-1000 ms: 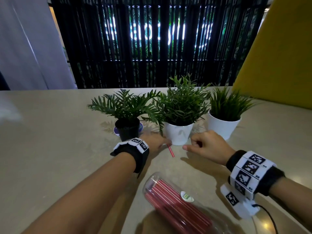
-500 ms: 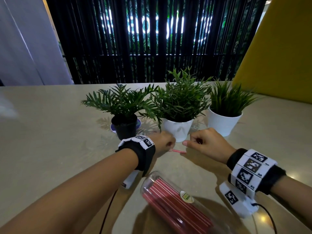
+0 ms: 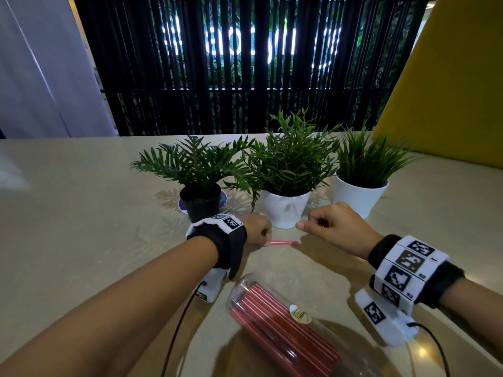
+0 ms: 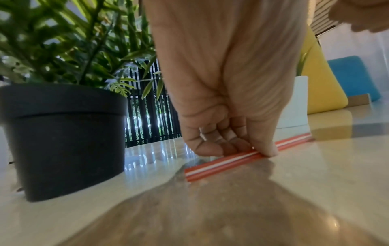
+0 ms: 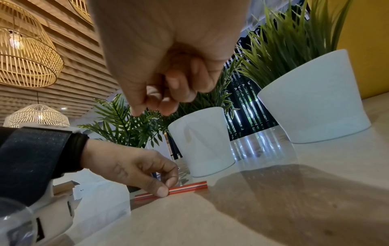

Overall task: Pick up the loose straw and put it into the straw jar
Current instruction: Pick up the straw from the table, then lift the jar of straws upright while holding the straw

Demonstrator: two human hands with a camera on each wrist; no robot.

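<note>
A short red-and-white straw (image 3: 284, 243) (image 4: 238, 159) (image 5: 185, 187) lies flat on the beige table, in front of the middle white pot. My left hand (image 3: 255, 231) (image 4: 229, 143) (image 5: 151, 174) pinches it near its middle between thumb and fingertips, low on the tabletop. To the right, my right hand (image 3: 330, 228) (image 5: 166, 93) hovers just above the table with fingers curled and nothing in it. The clear straw jar (image 3: 283, 327) lies on its side near me, packed with several red straws.
Three potted plants stand in a row behind my hands: a black pot (image 3: 201, 201) (image 4: 63, 138) at left, a white pot (image 3: 285, 208) (image 5: 202, 141) in the middle, another white pot (image 3: 359, 194) (image 5: 315, 99) at right. A yellow seat back (image 3: 449, 83) rises at far right.
The straw has turned from pointing toward me to lying crosswise, left to right. My left hand has closed its pinch on it; the right hand has drawn slightly back from its end.
</note>
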